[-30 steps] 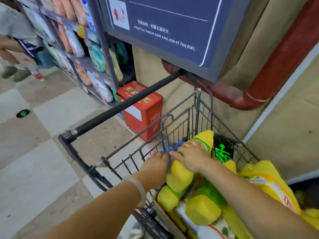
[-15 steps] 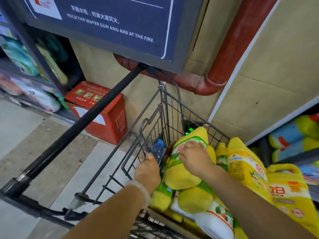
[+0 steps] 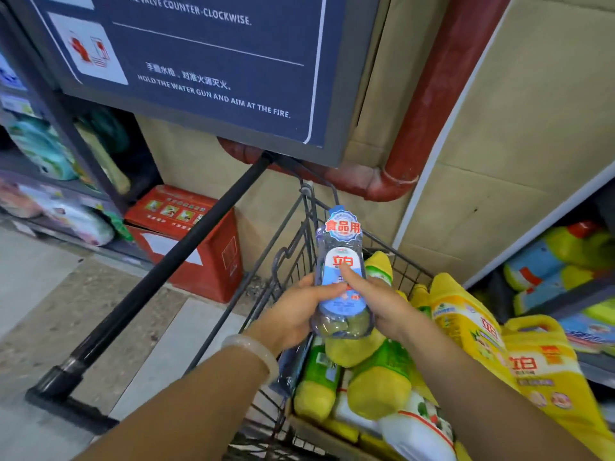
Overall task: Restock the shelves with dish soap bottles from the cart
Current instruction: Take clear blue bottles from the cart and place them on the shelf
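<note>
A clear dish soap bottle (image 3: pixel 341 261) with a blue-and-white label and a blue tag at its top is held upright above the wire cart (image 3: pixel 293 257). My left hand (image 3: pixel 299 311) grips its left side and my right hand (image 3: pixel 376 297) grips its right side, thumb across the label. Below them the cart holds several yellow dish soap bottles (image 3: pixel 376 387) and large yellow jugs (image 3: pixel 466 324). At the right, a shelf (image 3: pixel 565 294) carries blue and yellow bottles.
The cart's black handle bar (image 3: pixel 173 261) runs diagonally to the lower left. A red box (image 3: pixel 199 241) sits on the floor by the wall. A blue fire-instruction sign (image 3: pixel 199 61) and a red pipe (image 3: pixel 432 94) are above. Shelves (image 3: pixel 50 161) of goods stand at the left.
Both hands were down among the yellow bottles in the cart; now they have lifted the clear blue-labelled bottle up out of it. The view has swung right and upward.
</note>
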Demonstrator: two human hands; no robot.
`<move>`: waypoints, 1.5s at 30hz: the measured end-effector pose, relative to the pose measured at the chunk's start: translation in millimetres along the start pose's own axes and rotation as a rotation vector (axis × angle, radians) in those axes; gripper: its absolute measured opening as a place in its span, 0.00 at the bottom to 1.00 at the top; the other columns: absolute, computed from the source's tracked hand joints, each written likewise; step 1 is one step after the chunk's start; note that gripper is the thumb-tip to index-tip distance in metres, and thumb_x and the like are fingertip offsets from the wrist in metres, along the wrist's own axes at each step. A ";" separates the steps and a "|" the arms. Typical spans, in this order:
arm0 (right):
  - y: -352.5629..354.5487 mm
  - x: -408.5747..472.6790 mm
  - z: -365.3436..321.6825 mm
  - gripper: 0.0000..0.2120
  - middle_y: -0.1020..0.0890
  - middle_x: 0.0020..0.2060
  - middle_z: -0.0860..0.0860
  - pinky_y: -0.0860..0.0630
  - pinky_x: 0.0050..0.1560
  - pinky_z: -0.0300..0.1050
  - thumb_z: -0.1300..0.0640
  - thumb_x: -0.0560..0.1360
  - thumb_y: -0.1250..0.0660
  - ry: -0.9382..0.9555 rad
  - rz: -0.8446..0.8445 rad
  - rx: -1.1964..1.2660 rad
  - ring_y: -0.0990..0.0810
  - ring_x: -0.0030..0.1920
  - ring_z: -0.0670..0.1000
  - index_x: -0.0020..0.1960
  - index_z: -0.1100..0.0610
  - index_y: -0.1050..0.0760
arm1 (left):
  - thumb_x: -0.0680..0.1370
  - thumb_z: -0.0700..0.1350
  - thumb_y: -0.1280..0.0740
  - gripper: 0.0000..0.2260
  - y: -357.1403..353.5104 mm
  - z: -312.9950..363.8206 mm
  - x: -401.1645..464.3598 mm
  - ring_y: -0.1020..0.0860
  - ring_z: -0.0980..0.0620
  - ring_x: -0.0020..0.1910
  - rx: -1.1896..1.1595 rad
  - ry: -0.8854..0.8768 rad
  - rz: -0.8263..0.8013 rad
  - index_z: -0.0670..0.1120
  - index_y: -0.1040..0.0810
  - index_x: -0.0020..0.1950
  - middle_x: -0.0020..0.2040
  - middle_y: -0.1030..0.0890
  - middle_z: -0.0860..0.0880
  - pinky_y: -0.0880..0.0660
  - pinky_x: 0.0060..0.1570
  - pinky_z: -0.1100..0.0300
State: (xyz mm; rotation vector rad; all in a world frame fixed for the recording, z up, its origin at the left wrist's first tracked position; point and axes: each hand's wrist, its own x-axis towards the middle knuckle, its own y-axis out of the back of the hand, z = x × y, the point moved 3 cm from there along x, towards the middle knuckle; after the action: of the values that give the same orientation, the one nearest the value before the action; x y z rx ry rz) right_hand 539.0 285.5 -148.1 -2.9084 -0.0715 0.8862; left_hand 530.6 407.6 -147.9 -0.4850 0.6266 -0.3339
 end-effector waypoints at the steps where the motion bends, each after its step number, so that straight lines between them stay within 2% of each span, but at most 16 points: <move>1: 3.6 -0.3 0.1 0.12 0.14 0.42 0.53 0.20 0.52 0.49 0.51 0.74 0.33 -0.004 0.007 0.042 0.16 0.41 0.51 0.53 0.57 0.21 | 0.79 0.43 0.37 0.16 -1.5 1.2 2.3 0.20 0.42 0.54 0.052 0.046 -0.034 0.41 0.26 0.65 0.61 0.21 0.38 0.22 0.53 0.51; 3: 8.3 -0.1 5.0 0.09 0.15 0.43 0.56 0.21 0.54 0.51 0.52 0.74 0.33 -0.013 0.052 0.108 0.16 0.42 0.54 0.49 0.57 0.21 | 0.80 0.52 0.40 0.18 -1.4 -2.3 11.1 0.21 0.42 0.58 0.131 0.129 -0.011 0.43 0.26 0.65 0.61 0.21 0.40 0.23 0.56 0.48; 6: 7.8 0.8 11.3 0.09 0.16 0.47 0.58 0.22 0.57 0.54 0.51 0.73 0.30 -0.029 0.108 0.145 0.17 0.48 0.58 0.47 0.56 0.20 | 0.80 0.55 0.41 0.21 1.7 -14.9 26.2 0.20 0.40 0.56 0.089 0.043 0.236 0.40 0.21 0.59 0.56 0.19 0.38 0.25 0.59 0.45; 9: 12.5 2.9 12.3 0.10 0.14 0.43 0.55 0.19 0.47 0.49 0.53 0.71 0.28 0.002 0.107 0.162 0.15 0.43 0.55 0.50 0.56 0.20 | 0.81 0.54 0.43 0.20 23.7 -36.7 30.9 0.18 0.42 0.45 -0.007 0.002 0.527 0.39 0.21 0.48 0.46 0.17 0.40 0.21 0.49 0.48; 11: 21.4 3.0 12.4 0.08 0.14 0.39 0.52 0.19 0.37 0.43 0.55 0.72 0.29 0.017 0.097 0.147 0.15 0.37 0.51 0.50 0.55 0.20 | 0.81 0.48 0.41 0.13 46.2 -52.4 26.5 0.21 0.42 0.43 0.344 0.023 0.621 0.39 0.26 0.46 0.45 0.20 0.40 0.23 0.43 0.53; 13: 31.0 3.4 14.3 0.10 0.14 0.41 0.53 0.19 0.37 0.43 0.55 0.71 0.28 0.016 0.095 0.131 0.15 0.38 0.51 0.52 0.55 0.20 | 0.79 0.46 0.39 0.09 62.6 -69.3 25.1 0.22 0.40 0.53 1.029 0.108 0.545 0.40 0.26 0.49 0.53 0.21 0.37 0.26 0.50 0.53; 14: 34.7 4.4 15.4 0.12 0.15 0.44 0.55 0.19 0.40 0.44 0.54 0.71 0.28 0.006 0.097 0.135 0.15 0.40 0.53 0.54 0.56 0.20 | 0.79 0.48 0.38 0.12 66.3 -79.3 25.3 0.24 0.41 0.58 1.292 0.177 0.464 0.40 0.27 0.56 0.58 0.23 0.38 0.27 0.55 0.54; 16: 37.7 6.1 14.3 0.12 0.15 0.44 0.56 0.19 0.38 0.44 0.55 0.71 0.28 -0.010 0.087 0.157 0.15 0.39 0.53 0.53 0.57 0.20 | 0.79 0.49 0.39 0.25 75.4 -100.5 32.1 0.31 0.42 0.66 1.635 0.276 0.378 0.37 0.39 0.71 0.68 0.32 0.39 0.34 0.64 0.54; 19: 38.3 9.4 13.0 0.11 0.15 0.45 0.56 0.19 0.39 0.44 0.54 0.71 0.28 -0.012 0.058 0.124 0.15 0.40 0.52 0.51 0.56 0.20 | 0.80 0.43 0.43 0.28 72.5 -115.7 45.1 0.38 0.40 0.70 1.950 0.345 0.400 0.34 0.51 0.75 0.74 0.44 0.36 0.35 0.67 0.53; 23: 39.4 11.3 15.9 0.06 0.15 0.43 0.52 0.19 0.37 0.41 0.54 0.70 0.27 0.023 0.024 0.076 0.15 0.40 0.50 0.46 0.52 0.20 | 0.79 0.38 0.44 0.25 60.0 -120.8 57.6 0.34 0.36 0.64 2.073 0.535 0.482 0.34 0.47 0.75 0.71 0.45 0.36 0.25 0.47 0.54; 26: 40.5 10.4 19.1 0.05 0.14 0.41 0.51 0.18 0.39 0.42 0.55 0.69 0.27 0.032 0.006 0.074 0.15 0.40 0.50 0.45 0.51 0.20 | 0.79 0.38 0.42 0.25 57.8 -119.2 69.1 0.33 0.38 0.63 2.089 0.604 0.484 0.36 0.44 0.74 0.69 0.42 0.38 0.30 0.40 0.54; 32: 41.6 8.6 20.9 0.06 0.14 0.42 0.51 0.18 0.43 0.44 0.56 0.70 0.27 0.027 -0.031 0.090 0.14 0.42 0.51 0.47 0.52 0.20 | 0.80 0.41 0.43 0.21 73.0 -128.3 78.2 0.30 0.42 0.67 1.809 0.548 0.639 0.37 0.41 0.72 0.69 0.33 0.39 0.26 0.60 0.52; 39: 45.8 12.4 24.2 0.06 0.14 0.41 0.53 0.18 0.41 0.44 0.57 0.70 0.27 0.007 -0.019 0.153 0.15 0.39 0.51 0.48 0.54 0.19 | 0.75 0.47 0.38 0.22 64.2 -96.8 61.5 0.30 0.43 0.64 1.583 0.377 0.635 0.38 0.34 0.66 0.64 0.29 0.42 0.32 0.62 0.54; 41: 47.0 13.9 24.1 0.08 0.14 0.41 0.53 0.18 0.39 0.43 0.57 0.70 0.27 -0.003 0.003 0.164 0.15 0.39 0.51 0.49 0.55 0.19 | 0.72 0.50 0.34 0.22 63.9 -86.4 54.3 0.26 0.43 0.61 1.363 0.415 0.627 0.40 0.28 0.62 0.61 0.25 0.43 0.28 0.60 0.54; 43: 48.6 16.0 24.4 0.10 0.15 0.43 0.54 0.19 0.39 0.44 0.56 0.70 0.27 -0.021 0.029 0.179 0.15 0.41 0.53 0.51 0.55 0.19 | 0.67 0.44 0.27 0.24 61.2 -78.4 44.2 0.22 0.42 0.57 0.969 0.388 0.631 0.37 0.25 0.60 0.58 0.22 0.40 0.24 0.56 0.52; 45: 49.2 18.2 25.6 0.16 0.16 0.49 0.58 0.19 0.48 0.51 0.55 0.69 0.26 -0.050 0.048 0.197 0.16 0.48 0.58 0.56 0.58 0.20 | 0.62 0.39 0.24 0.26 52.6 -70.0 28.6 0.20 0.40 0.52 0.586 0.282 0.595 0.33 0.24 0.57 0.53 0.20 0.37 0.22 0.52 0.50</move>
State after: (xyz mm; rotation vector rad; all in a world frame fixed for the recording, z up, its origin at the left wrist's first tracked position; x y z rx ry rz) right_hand 540.6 240.0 -184.6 -2.7162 0.0776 0.9170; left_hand 516.4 416.1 -238.4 0.3212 0.8719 -0.0059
